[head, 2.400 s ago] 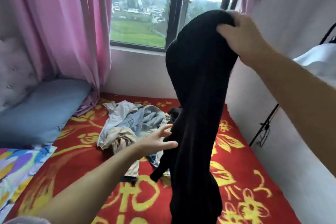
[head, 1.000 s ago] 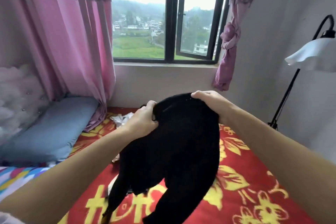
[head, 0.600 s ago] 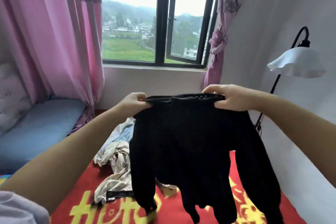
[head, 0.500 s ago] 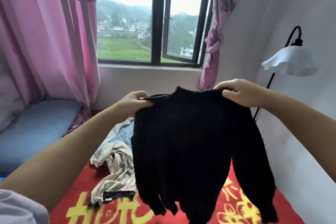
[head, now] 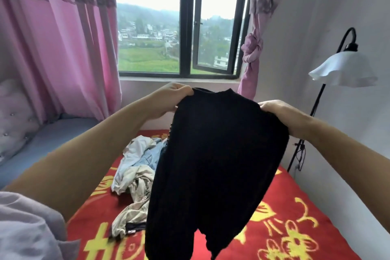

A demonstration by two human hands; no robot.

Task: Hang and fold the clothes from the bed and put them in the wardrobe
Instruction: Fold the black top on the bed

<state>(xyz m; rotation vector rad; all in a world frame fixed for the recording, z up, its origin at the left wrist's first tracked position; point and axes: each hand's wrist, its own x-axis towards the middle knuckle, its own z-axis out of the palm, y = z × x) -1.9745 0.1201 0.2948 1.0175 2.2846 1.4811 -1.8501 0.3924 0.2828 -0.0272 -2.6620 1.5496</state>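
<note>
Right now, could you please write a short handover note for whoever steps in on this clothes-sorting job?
Left hand: grips the black sweater at its left shoulder.
Right hand: grips the sweater's right shoulder.
The sweater hangs spread between both hands, above the red bedspread, not touching it.
A pile of light clothes lies unsorted on the bed, behind and left of the sweater.
Done: the sweater is picked up and opened out.
Left: fold or hang the sweater, then work through the pile. No wardrobe or hanger is in view.
</note>
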